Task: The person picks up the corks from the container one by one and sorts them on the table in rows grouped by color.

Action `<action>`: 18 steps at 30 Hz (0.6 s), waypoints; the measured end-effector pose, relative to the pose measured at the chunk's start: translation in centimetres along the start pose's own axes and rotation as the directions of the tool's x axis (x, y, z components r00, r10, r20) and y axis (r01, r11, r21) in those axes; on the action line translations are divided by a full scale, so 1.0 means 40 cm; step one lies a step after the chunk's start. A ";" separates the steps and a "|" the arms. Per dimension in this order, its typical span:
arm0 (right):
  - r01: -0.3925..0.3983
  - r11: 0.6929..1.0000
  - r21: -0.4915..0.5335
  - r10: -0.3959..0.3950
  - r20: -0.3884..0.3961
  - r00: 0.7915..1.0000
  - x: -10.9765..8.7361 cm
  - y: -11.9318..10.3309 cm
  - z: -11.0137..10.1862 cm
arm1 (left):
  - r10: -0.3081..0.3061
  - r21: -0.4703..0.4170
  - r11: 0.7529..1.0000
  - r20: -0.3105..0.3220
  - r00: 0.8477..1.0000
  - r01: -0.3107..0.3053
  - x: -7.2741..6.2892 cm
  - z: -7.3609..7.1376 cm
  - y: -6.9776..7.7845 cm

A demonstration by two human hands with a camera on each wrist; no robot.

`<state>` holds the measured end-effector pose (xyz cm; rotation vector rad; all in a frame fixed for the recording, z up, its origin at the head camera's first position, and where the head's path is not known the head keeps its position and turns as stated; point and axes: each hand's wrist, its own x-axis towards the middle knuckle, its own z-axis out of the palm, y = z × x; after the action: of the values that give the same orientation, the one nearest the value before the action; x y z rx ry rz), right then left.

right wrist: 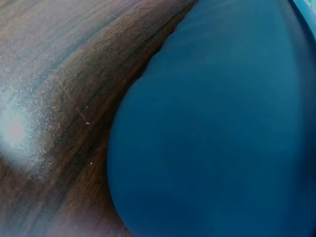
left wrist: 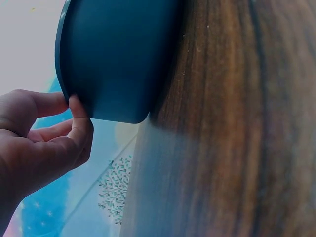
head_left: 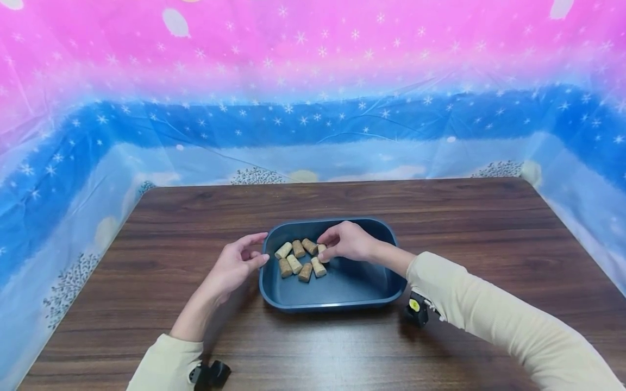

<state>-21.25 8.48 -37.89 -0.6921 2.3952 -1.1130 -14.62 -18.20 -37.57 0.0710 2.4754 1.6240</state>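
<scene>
A dark blue tray [head_left: 342, 306] with rounded corners stands on the table, and several tapered cork stoppers [head_left: 294, 264] lie grouped in its left half. Between thumb and fingers, my right hand [head_left: 349, 241] pinches a light cork stopper [head_left: 321, 248] at the group's right side, inside the tray. At the tray's left rim, my left hand [head_left: 235, 266] touches the edge with thumb and forefinger fairly straight. The left wrist view shows those fingertips [left wrist: 75, 104] against the tray's outer wall [left wrist: 118, 74]. Only the tray's outside [right wrist: 207, 148] and the table appear in the right wrist view; the hand is hidden there.
The brown wood-grain table [head_left: 469, 228] extends around the tray on all sides. A pink and blue snowflake-print cloth [head_left: 313, 119] hangs behind it and along both sides. Black wrist cameras [head_left: 417, 308] sit under the sleeves.
</scene>
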 end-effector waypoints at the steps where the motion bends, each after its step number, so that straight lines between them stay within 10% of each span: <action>1: 0.004 1.000 0.006 -0.004 -0.002 1.000 0.000 0.000 0.000 | 0.001 0.001 1.000 0.001 1.000 -0.001 -0.001 0.000 0.000; 18: 0.063 0.998 0.029 -0.062 -0.035 0.997 -0.007 -0.023 -0.013 | 0.019 -0.011 1.000 0.001 1.000 -0.019 0.003 0.000 -0.005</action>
<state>-21.07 8.42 -36.81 -0.7482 2.3956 -1.1928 -14.73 -18.26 -37.78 0.0940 2.4719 1.6440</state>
